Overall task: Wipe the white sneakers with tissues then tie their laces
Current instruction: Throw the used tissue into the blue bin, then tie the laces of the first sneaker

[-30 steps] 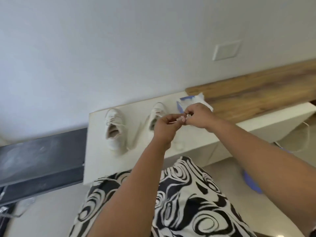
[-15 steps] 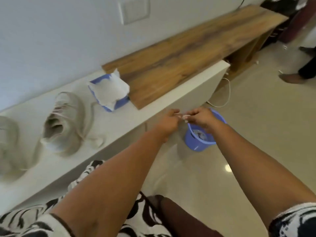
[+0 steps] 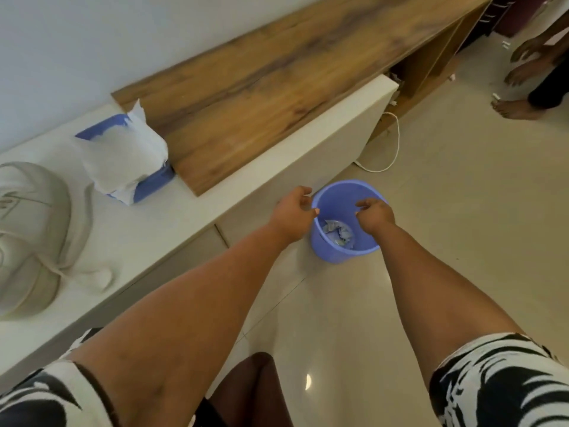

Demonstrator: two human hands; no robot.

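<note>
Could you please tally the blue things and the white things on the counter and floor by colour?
Blue: 2, the bin and the tissue box.
White: 3, the sneaker, the tissue, the cable.
Total: 5.

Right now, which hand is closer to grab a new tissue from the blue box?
Left. The left hand hangs beside the white counter where the tissue box sits; the right hand is over the bin, farther away.

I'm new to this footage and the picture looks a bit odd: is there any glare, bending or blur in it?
Head view: a small bright glare spot on the glossy floor; wide-angle bending curves the white counter edge and swells the white sneaker at the left border; the blue bin and both hands are fairly sharp.
</note>
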